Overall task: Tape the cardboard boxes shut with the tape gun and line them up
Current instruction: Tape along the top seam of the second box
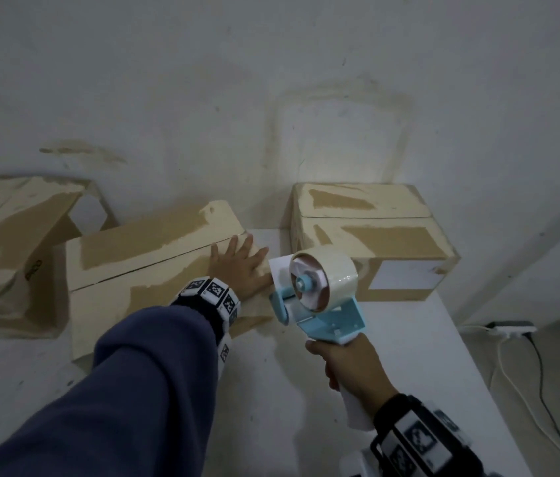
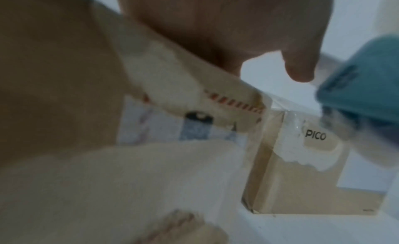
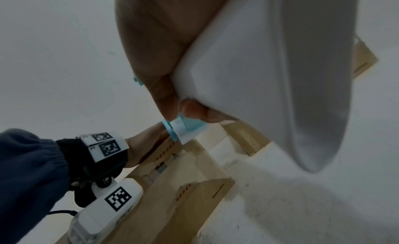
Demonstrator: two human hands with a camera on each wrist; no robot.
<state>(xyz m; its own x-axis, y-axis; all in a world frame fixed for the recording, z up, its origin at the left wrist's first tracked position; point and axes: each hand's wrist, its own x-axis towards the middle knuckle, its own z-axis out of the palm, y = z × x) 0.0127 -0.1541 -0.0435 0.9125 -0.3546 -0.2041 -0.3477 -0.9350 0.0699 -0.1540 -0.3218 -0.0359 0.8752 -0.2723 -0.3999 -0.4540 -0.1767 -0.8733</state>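
Your left hand (image 1: 239,266) lies flat on the right end of the middle cardboard box (image 1: 154,270), with the fingers straight and spread, pressing on its closed top flaps. Your right hand (image 1: 350,364) has its fingers wrapped tightly around the white handle of the tape gun (image 1: 319,290). The gun is light blue and carries a roll of tape (image 1: 326,273); its front end is just beside the right edge of the middle box, near your left fingers. The right cardboard box (image 1: 371,235) stands closed on the white tabletop (image 1: 409,356), close behind the gun. The left cardboard box (image 1: 6,249) has one flap raised.
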